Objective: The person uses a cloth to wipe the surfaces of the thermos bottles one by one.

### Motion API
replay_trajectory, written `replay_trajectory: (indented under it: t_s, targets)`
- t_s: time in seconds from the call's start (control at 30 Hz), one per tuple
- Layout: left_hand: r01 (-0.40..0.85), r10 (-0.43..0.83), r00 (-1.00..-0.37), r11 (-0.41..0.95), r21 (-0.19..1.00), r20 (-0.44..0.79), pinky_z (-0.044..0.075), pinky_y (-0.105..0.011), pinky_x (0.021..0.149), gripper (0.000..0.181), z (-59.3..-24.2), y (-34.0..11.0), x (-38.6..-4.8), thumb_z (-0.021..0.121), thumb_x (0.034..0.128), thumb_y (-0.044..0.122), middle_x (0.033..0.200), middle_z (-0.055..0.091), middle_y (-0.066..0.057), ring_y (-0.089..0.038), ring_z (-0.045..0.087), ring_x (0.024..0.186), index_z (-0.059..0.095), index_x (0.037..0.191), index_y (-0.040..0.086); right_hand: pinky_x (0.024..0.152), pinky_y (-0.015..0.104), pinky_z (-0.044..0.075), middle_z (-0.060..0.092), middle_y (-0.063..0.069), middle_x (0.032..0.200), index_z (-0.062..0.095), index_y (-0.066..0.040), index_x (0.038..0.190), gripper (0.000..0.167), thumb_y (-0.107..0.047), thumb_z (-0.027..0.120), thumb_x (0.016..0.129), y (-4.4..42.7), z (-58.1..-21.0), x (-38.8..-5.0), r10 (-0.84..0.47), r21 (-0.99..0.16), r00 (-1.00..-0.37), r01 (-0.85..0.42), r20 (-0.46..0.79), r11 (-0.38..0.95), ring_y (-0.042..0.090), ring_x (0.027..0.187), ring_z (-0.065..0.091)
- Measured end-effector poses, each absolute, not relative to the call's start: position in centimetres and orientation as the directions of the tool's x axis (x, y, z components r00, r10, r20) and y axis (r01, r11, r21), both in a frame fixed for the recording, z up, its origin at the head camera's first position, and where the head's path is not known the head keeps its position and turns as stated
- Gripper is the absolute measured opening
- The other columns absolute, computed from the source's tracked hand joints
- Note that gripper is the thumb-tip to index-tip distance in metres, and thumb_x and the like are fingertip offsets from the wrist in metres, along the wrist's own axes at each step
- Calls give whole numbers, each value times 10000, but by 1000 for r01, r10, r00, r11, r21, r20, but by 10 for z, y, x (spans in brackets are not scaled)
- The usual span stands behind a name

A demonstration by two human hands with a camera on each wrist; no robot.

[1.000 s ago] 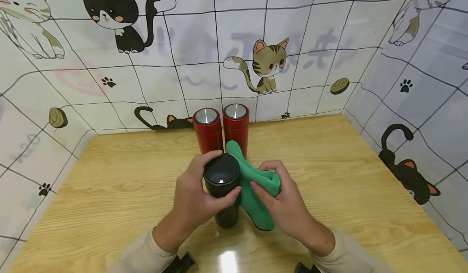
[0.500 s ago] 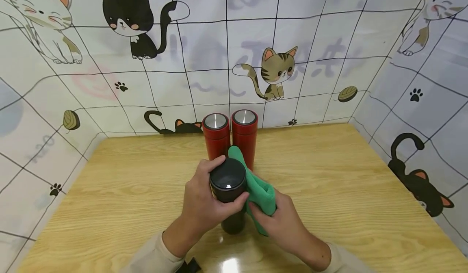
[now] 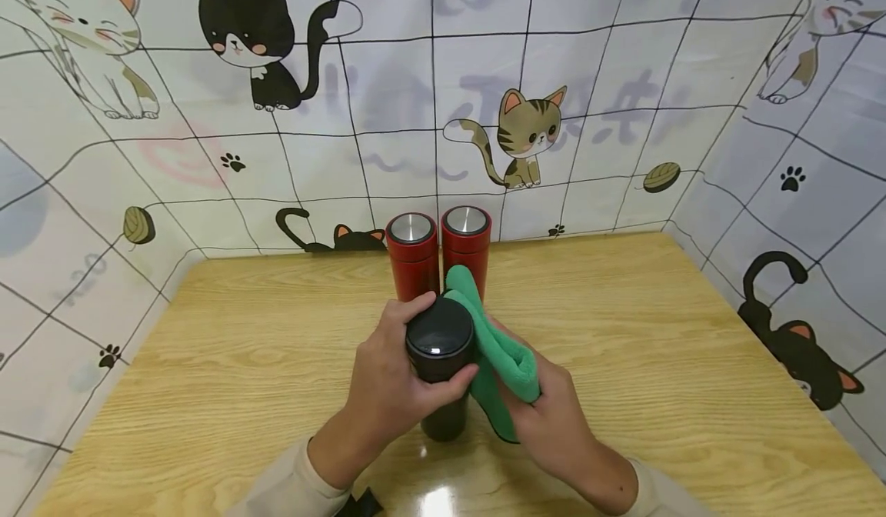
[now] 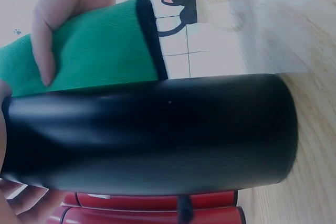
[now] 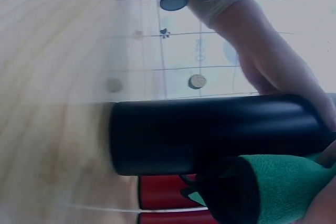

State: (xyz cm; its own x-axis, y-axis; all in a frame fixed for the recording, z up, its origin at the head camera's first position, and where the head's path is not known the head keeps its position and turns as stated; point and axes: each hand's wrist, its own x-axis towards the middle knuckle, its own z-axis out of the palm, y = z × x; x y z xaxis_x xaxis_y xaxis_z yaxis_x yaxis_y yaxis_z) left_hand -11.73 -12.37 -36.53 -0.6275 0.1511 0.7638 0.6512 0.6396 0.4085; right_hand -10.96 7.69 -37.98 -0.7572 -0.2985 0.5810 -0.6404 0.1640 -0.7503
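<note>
Pale wooden tabletop [image 3: 277, 348] surrounds a black, shiny-lidded flask [image 3: 441, 348].

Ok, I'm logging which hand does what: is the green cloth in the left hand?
No, the right hand holds the green cloth, while the left hand grips the black bottle.

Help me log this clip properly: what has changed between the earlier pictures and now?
The right hand has moved lower beside the black bottle in the head view, bringing the folded end of the green cloth down with it. Nothing was taken hold of or let go. The left hand grips the bottle as before, and the two red bottles stand where they were.
</note>
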Motion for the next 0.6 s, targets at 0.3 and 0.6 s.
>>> replay_trajectory:
  t_s: [0.3, 0.6]
  targets:
    - [659, 171, -630, 635, 404, 758, 620, -399, 773, 879, -362, -125, -118, 901, 686, 363, 1074, 590, -123, -236, 706, 918, 438, 1366, 55, 1047, 259, 484, 548, 51, 1468, 453, -137, 1502, 594, 58, 582, 957, 77, -379, -111, -362, -732, -760, -636, 540, 243, 177, 1326, 552]
    - [649, 173, -640, 644, 405, 749, 622, -371, 760, 859, -363, -126, -118, 872, 712, 410, 1074, 590, -107, -218, 714, 915, 443, 1366, 54, 1014, 335, 521, 549, -6, 1464, 424, -193, 1521, 668, 89, 577, 936, 79, -378, -111, -418, -671, -755, -648, 505, 360, 191, 1299, 568]
